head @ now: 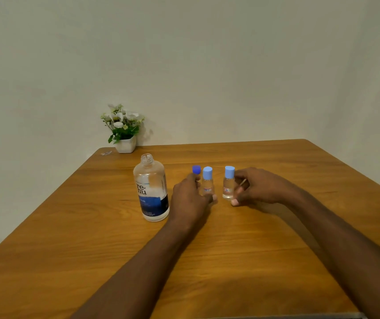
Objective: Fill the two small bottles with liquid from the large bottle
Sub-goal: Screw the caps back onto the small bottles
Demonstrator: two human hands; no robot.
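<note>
Gripping the left small bottle (207, 178) mid-way along the counter (242, 249), the left hand (190, 199) crowds the uncapped large bottle (151, 187), which a knock could topple and spill; whether the right hand (260, 187) grips the right small bottle (228, 183) is unclear.

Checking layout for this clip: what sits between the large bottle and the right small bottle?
Between large bottle and right small bottle, head view shows the left hand holding the left small bottle, a dark blue cap just behind.
</note>
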